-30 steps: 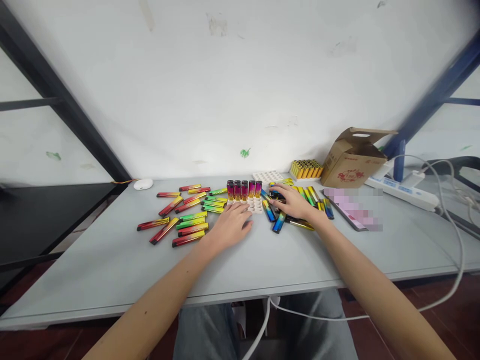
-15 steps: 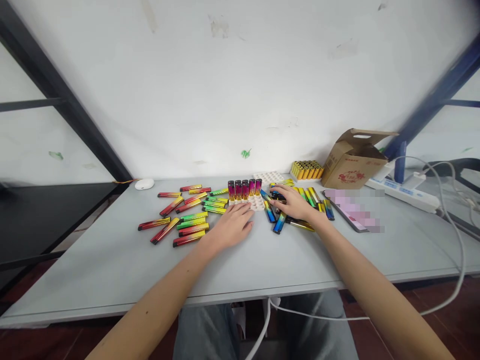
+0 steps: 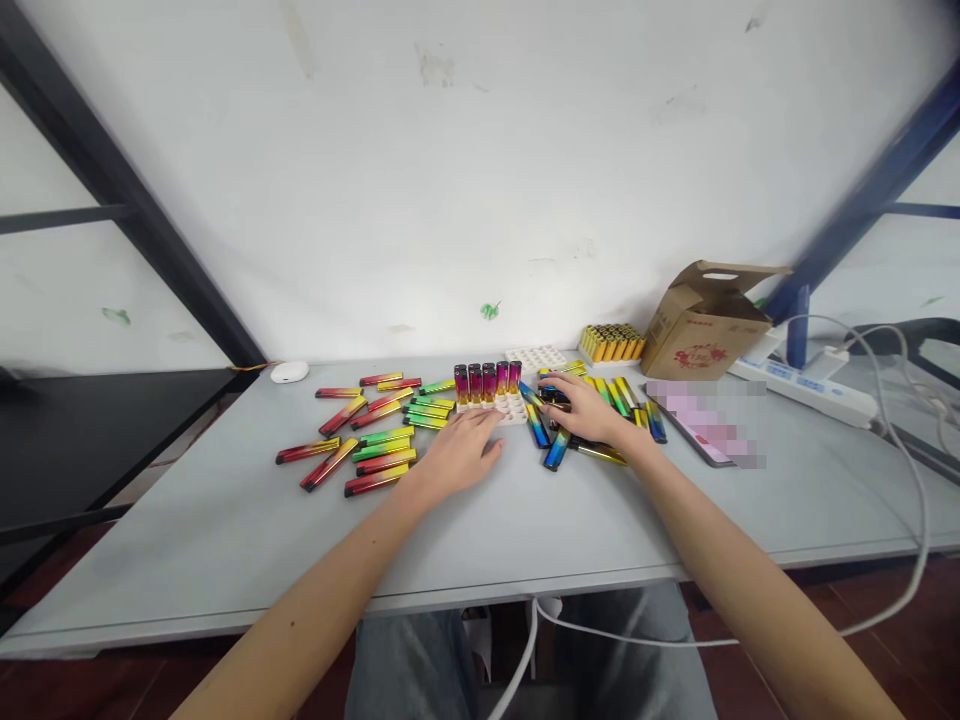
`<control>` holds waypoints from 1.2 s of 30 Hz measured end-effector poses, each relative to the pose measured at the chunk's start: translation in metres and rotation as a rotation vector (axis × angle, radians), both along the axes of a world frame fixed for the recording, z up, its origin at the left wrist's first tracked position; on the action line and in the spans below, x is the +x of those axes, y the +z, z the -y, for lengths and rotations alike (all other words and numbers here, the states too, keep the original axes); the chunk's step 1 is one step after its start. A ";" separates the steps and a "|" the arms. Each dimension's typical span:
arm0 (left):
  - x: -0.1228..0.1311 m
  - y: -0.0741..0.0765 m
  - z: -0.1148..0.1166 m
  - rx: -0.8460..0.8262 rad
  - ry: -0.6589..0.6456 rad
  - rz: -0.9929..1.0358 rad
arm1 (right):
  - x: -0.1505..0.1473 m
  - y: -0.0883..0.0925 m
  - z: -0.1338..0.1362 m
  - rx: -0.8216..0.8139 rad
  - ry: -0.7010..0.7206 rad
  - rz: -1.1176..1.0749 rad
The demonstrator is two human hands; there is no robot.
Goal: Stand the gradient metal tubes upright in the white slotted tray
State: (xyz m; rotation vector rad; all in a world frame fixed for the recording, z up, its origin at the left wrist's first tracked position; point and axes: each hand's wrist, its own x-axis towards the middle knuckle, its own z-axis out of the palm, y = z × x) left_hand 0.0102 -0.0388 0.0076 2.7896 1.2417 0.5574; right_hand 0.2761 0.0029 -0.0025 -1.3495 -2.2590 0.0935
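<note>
Several purple lighters [image 3: 489, 381] stand upright in a white holed tray [image 3: 514, 408] at the middle of the table. My left hand [image 3: 463, 450] rests at the tray's front edge, fingers spread and nothing seen in them. My right hand [image 3: 581, 405] lies over a pile of blue-yellow lighters right of the tray; its fingertips are bent down among them, and whether they grip one is hidden. A blue lighter [image 3: 556, 449] lies just in front of that hand. Red-yellow lighters [image 3: 343, 415] and green-yellow lighters [image 3: 387, 436] lie scattered to the left.
A second white tray [image 3: 536, 357] lies against the wall, beside a block of yellow lighters [image 3: 613, 343]. An open cardboard box [image 3: 697, 335], a phone-like pink object [image 3: 697, 420] and a white power strip [image 3: 806, 388] are at the right. A white case [image 3: 289, 372] sits back left.
The view has shifted very slightly. Both hands stay in nearly the same places, and the lighters lie as before.
</note>
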 end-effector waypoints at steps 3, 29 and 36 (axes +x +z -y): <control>0.000 0.000 0.000 -0.007 -0.013 0.003 | 0.000 -0.001 -0.001 0.007 -0.005 0.002; -0.002 0.002 -0.005 -0.058 0.004 0.065 | -0.002 0.000 0.000 0.021 -0.019 0.008; -0.004 0.009 -0.003 0.055 0.114 0.177 | -0.002 0.001 0.001 0.016 -0.018 0.012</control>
